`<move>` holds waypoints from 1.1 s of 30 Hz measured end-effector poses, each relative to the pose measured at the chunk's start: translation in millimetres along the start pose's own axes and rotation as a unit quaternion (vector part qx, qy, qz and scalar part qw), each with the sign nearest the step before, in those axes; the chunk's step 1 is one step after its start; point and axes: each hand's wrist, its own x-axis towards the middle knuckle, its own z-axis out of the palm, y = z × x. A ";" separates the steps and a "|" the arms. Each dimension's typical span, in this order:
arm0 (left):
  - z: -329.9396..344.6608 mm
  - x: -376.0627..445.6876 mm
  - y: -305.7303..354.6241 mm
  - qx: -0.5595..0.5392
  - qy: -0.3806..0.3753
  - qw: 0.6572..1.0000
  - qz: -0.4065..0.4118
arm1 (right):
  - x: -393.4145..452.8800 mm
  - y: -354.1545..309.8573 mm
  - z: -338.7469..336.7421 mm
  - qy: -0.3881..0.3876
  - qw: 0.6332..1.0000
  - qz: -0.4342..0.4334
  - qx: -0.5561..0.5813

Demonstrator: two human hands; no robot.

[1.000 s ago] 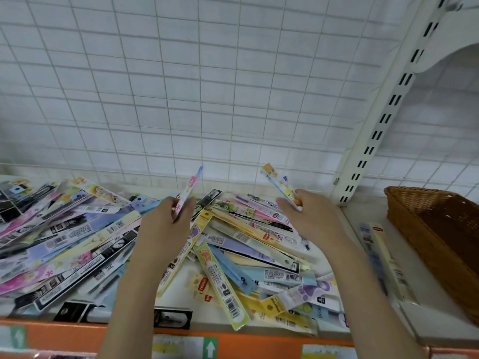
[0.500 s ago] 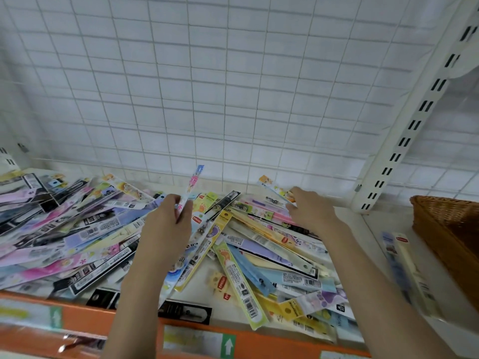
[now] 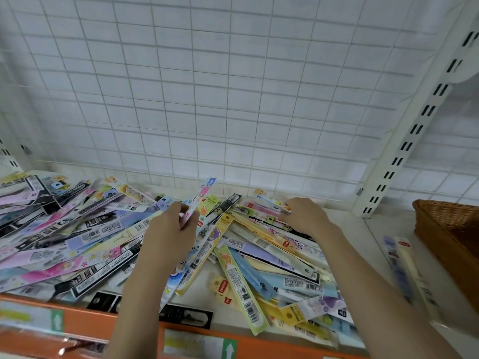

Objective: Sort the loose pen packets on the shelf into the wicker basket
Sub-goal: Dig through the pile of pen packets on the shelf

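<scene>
At the left and centre of the frame the pen packets (image 3: 85,237) lie in a loose heap across the shelf (image 3: 383,244), overlapping every way. My left hand (image 3: 169,237) sits mid-frame with fingers and thumb pinched on one floral packet (image 3: 201,200) that stands up out of the heap. To do this well I judge I should lift it straight clear so its edges don't drag neighbours off the front lip. Right of that, my right hand (image 3: 304,216) presses down on the far side of the pile, fingers curled over a yellow-topped packet (image 3: 269,200); whether it is truly gripped I cannot tell. The wicker basket (image 3: 445,224) waits at the far right edge, well apart from both hands
</scene>
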 end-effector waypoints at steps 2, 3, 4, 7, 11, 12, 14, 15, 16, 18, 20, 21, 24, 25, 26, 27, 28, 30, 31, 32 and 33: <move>0.6 0.4 0.2 0.007 -0.003 1.000 -0.002 | -3.1 -1.0 -3.8 0.027 1.000 0.005 0.002; 1.4 0.7 -0.5 0.010 -0.003 1.000 -0.001 | -5.8 -1.1 -6.9 0.041 0.999 0.008 0.011; 2.8 1.5 -1.6 0.012 -0.001 1.000 0.000 | -8.5 -0.6 -10.1 0.054 0.998 0.010 0.022; 7.2 3.7 -2.9 0.014 -0.004 1.000 0.002 | -20.6 1.8 -20.2 0.080 0.993 0.016 0.080; 12.2 2.9 -0.2 0.012 -0.017 1.000 0.006 | -37.3 5.8 -26.9 0.130 0.979 0.025 0.155; 13.5 2.8 -0.4 0.016 -0.022 1.000 0.008 | -41.2 6.4 -28.4 0.142 0.974 0.028 0.172; 15.5 3.1 -1.3 0.025 -0.035 0.999 0.008 | -49.0 7.6 -31.2 0.152 0.968 0.031 0.199; 16.1 3.3 -1.6 0.036 -0.043 0.998 0.007 | -52.5 8.7 -32.0 0.152 0.968 0.032 0.198; 16.6 3.5 -1.8 0.054 -0.052 0.997 0.005 | -55.5 10.1 -32.5 0.150 0.971 0.033 0.185; 17.8 2.6 -1.6 0.108 -0.079 0.991 0.008 | -58.5 14.6 -30.6 0.142 0.975 0.036 0.165; 19.6 0.0 -0.5 0.153 -0.108 0.982 0.005 | -59.8 18.7 -26.6 0.120 0.980 0.042 0.153; 21.0 -1.5 0.1 0.166 -0.119 0.979 0.000 | -60.2 20.0 -23.6 0.111 0.982 0.043 0.143; 25.1 -4.1 1.8 0.165 -0.136 0.976 -0.027 | -61.7 21.3 -17.2 0.102 0.983 0.043 0.144; 25.9 -4.2 2.2 0.162 -0.136 0.977 -0.034 | -62.3 21.6 -15.8 0.099 0.983 0.044 0.147; 26.9 -3.5 2.1 0.163 -0.134 0.977 -0.036 | -62.5 21.9 -15.0 0.096 0.984 0.046 0.145; 27.9 -2.8 1.7 0.168 -0.131 0.976 -0.036 | -62.3 22.7 -13.9 0.092 0.985 0.048 0.138; 28.8 -2.2 1.5 0.176 -0.128 0.975 -0.034 | -61.5 23.8 -12.7 0.089 0.987 0.047 0.125; 31.0 -1.7 1.8 0.204 -0.127 0.971 -0.022 | -60.4 25.6 -10.1 0.087 0.990 0.038 0.105; 31.9 -1.6 2.5 0.218 -0.128 0.967 -0.016 | -60.6 25.6 -9.0 0.088 0.990 0.036 0.104; 32.9 -1.3 3.4 0.226 -0.131 0.965 -0.012 | -60.9 25.6 -7.8 0.088 0.990 0.033 0.105; 33.5 -1.2 4.4 0.224 -0.134 0.965 -0.013 | -61.3 25.3 -6.5 0.087 0.990 0.031 0.105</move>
